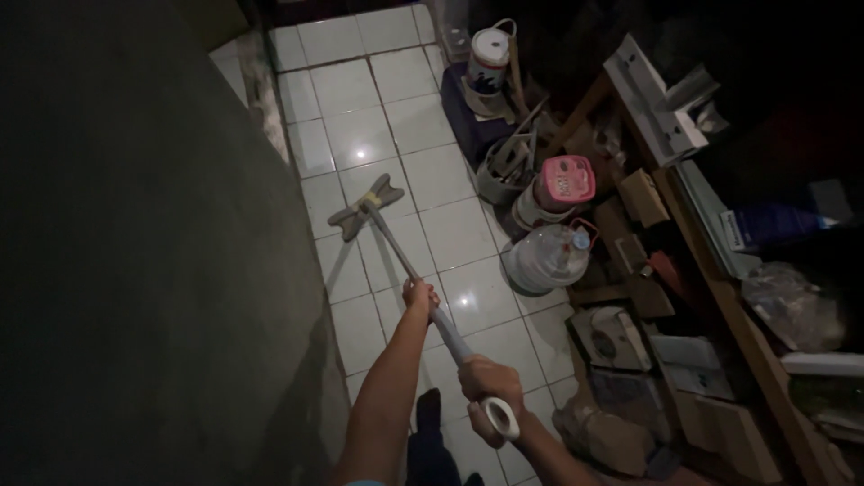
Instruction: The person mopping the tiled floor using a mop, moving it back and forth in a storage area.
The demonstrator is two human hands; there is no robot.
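**Two hands on a mop in a dim tiled passage**

Nearest the camera, the right hand [489,382] was clamped around the top of the mop handle [423,292], just above the pale loop at its end. Farther down the shaft, the left hand [419,293] was wrapped shut around the same handle. A dark foot or shoe showed between the forearms at the bottom edge (too dark to tell which). The handle ran away from the person at a slant to the grey mop head [365,206], which lay flat on the white tiled floor [360,135] close to the dark wall [135,252] on the left.

Along the right side of the tiles stood a row of containers. Closest was a clear round water jug [544,256] with a small blue cap, lying tilted. Just beyond it sat a pale cylinder with a pink lid [565,178], and beside that a grey bucket [506,171] holding some angled pieces. Farthest, a white tub with a blue band and a wire handle [490,58] rested on a dark blue box [472,121].

Flat boxes, a brown carton and a wooden shelf frame [720,297] filled the right side; a crumpled clear plastic bag [792,306] lay on it. Much of that area was lost in shadow and cut off by the edge.
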